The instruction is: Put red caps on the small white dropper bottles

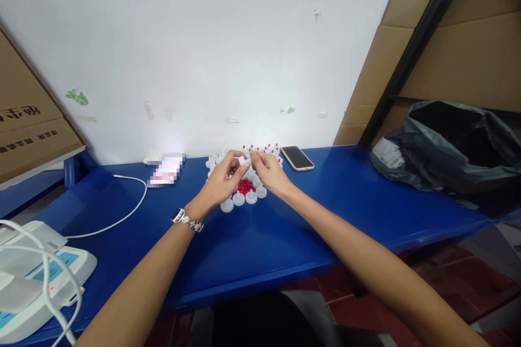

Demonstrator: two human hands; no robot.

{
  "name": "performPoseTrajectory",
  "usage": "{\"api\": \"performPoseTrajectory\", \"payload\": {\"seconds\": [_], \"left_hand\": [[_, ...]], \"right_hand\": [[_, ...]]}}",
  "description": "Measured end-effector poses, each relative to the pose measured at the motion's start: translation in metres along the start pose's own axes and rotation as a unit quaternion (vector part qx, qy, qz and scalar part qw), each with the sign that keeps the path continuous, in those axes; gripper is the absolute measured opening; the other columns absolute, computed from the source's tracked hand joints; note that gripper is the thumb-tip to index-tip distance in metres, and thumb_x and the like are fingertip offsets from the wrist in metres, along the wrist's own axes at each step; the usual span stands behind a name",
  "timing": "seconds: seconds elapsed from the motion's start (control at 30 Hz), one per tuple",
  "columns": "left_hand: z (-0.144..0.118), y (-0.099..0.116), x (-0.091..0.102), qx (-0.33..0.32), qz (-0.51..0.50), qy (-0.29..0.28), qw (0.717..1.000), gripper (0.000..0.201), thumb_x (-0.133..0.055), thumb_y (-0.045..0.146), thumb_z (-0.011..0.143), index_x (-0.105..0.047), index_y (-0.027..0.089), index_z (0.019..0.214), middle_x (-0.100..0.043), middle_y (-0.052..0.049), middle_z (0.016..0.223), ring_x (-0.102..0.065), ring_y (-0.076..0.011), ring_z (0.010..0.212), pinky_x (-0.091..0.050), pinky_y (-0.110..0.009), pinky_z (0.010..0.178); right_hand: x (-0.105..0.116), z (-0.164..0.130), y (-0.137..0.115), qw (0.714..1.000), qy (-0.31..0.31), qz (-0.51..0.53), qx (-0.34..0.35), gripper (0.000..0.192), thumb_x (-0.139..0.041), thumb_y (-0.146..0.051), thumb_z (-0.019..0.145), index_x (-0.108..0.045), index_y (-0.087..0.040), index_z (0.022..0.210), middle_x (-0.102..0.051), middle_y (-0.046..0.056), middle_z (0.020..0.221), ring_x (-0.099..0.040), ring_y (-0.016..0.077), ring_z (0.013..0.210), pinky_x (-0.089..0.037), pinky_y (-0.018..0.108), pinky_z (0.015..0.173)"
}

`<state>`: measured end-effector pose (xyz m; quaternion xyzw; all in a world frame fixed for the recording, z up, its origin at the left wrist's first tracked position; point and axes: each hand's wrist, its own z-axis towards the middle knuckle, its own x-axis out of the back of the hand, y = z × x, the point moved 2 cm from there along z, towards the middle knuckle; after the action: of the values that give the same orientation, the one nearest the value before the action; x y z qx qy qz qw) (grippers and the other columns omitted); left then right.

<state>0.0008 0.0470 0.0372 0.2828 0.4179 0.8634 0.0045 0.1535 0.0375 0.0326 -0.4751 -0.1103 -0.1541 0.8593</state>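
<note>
A: Far across the blue table (252, 249), the small white piece (244, 161) pinched between the left hand (222, 179) and right hand (268, 173) is too small to be identified; its shape is mostly covered by fingertips.

B: The red pieces (245, 187) are half hidden under both hands, and no count can be made.

A: At the near left, the white device (36, 276) is cut off by the edge. The flat item (166, 170) near the wall is blurred out.

B: At the right, the black bag (451, 146) is cropped too, and its contents cannot be seen.
</note>
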Motion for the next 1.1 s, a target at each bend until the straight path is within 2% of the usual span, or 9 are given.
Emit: {"api": "performPoseTrajectory", "payload": {"seconds": [0.17,0.3,0.5,0.57,0.7,0.87,0.93,1.0,1.1], "left_hand": [[0.004,-0.004,-0.003,0.066,-0.092,0.006,0.994,0.045,-0.038,0.061,0.096,-0.045,0.021,0.076,-0.036,0.005,0.059,-0.035,-0.0113,0.052,-0.031,-0.026,0.05],[0.003,-0.005,-0.001,0.054,-0.049,0.021,0.997,0.044,-0.038,0.058,0.097,-0.044,0.02,0.075,-0.04,0.004,0.062,-0.041,-0.0116,0.056,-0.034,-0.026,0.053],[-0.002,-0.002,0.006,-0.028,0.045,0.014,0.999,0.042,-0.059,0.046,0.091,-0.05,0.022,0.123,-0.058,-0.002,0.089,-0.055,-0.0143,0.074,-0.046,-0.028,0.068],[-0.002,-0.001,0.006,-0.048,0.038,0.008,0.998,0.043,-0.063,0.044,0.089,-0.05,0.022,0.124,-0.059,-0.002,0.09,-0.056,-0.0143,0.076,-0.047,-0.028,0.07],[0.0,0.001,0.002,-0.017,-0.024,0.022,0.999,0.031,-0.053,0.05,0.094,-0.057,0.02,0.101,-0.057,0.001,0.074,-0.053,-0.0135,0.067,-0.044,-0.027,0.063],[0.001,0.001,0.003,0.117,-0.064,-0.012,0.991,0.062,-0.029,0.065,0.096,-0.044,0.02,0.056,-0.04,0.002,0.045,-0.039,-0.0113,0.044,-0.036,-0.028,0.051],[0.0,0.001,0.006,0.115,-0.054,-0.008,0.992,0.058,-0.034,0.065,0.095,-0.052,0.018,0.065,-0.049,0.001,0.05,-0.046,-0.0127,0.048,-0.039,-0.028,0.053],[-0.001,0.002,0.007,0.056,-0.033,0.001,0.998,0.042,-0.05,0.058,0.092,-0.06,0.018,0.094,-0.059,-0.001,0.068,-0.054,-0.014,0.06,-0.043,-0.027,0.059],[-0.002,0.004,0.006,-0.024,-0.021,0.002,0.999,0.044,-0.064,0.047,0.086,-0.053,0.022,0.12,-0.06,-0.001,0.084,-0.056,-0.0143,0.072,-0.046,-0.027,0.068]], "right_hand": [[-0.003,-0.004,-0.006,1.0,-0.011,0.004,0.002,0.05,-0.036,-0.063,0.094,-0.039,-0.021,0.067,-0.034,-0.004,0.059,-0.035,0.0116,0.057,-0.028,0.027,0.055],[-0.006,-0.004,-0.003,0.999,-0.028,0.012,-0.022,0.052,-0.036,-0.065,0.093,-0.04,-0.021,0.065,-0.039,-0.003,0.06,-0.037,0.0116,0.058,-0.031,0.027,0.056],[-0.01,-0.001,0.015,0.993,-0.009,0.107,-0.058,0.048,-0.043,-0.062,0.09,-0.039,-0.022,0.064,-0.036,-0.004,0.058,-0.033,0.0111,0.054,-0.03,0.026,0.053],[-0.012,-0.002,0.018,0.989,-0.013,0.126,-0.077,0.048,-0.043,-0.061,0.09,-0.038,-0.022,0.064,-0.035,-0.004,0.057,-0.031,0.0108,0.052,-0.028,0.026,0.051],[-0.01,-0.007,0.004,0.995,0.003,0.093,-0.045,0.049,-0.04,-0.062,0.092,-0.037,-0.022,0.063,-0.035,-0.004,0.058,-0.032,0.011,0.053,-0.029,0.027,0.053],[-0.008,-0.015,-0.016,1.0,0.005,0.017,0.007,0.048,-0.037,-0.06,0.095,-0.038,-0.021,0.066,-0.036,-0.004,0.059,-0.033,0.0115,0.056,-0.029,0.028,0.055],[-0.009,-0.015,-0.015,1.0,-0.001,0.012,0.008,0.048,-0.036,-0.06,0.096,-0.04,-0.021,0.067,-0.037,-0.003,0.06,-0.034,0.0117,0.056,-0.029,0.028,0.055],[-0.01,-0.014,-0.01,1.0,0.001,0.023,-0.001,0.048,-0.036,-0.06,0.095,-0.041,-0.021,0.068,-0.039,-0.003,0.062,-0.037,0.0122,0.059,-0.031,0.027,0.057],[-0.01,-0.011,-0.006,0.999,0.011,0.048,-0.016,0.049,-0.037,-0.063,0.094,-0.04,-0.021,0.068,-0.039,-0.002,0.062,-0.038,0.0129,0.06,-0.033,0.027,0.058]]}}
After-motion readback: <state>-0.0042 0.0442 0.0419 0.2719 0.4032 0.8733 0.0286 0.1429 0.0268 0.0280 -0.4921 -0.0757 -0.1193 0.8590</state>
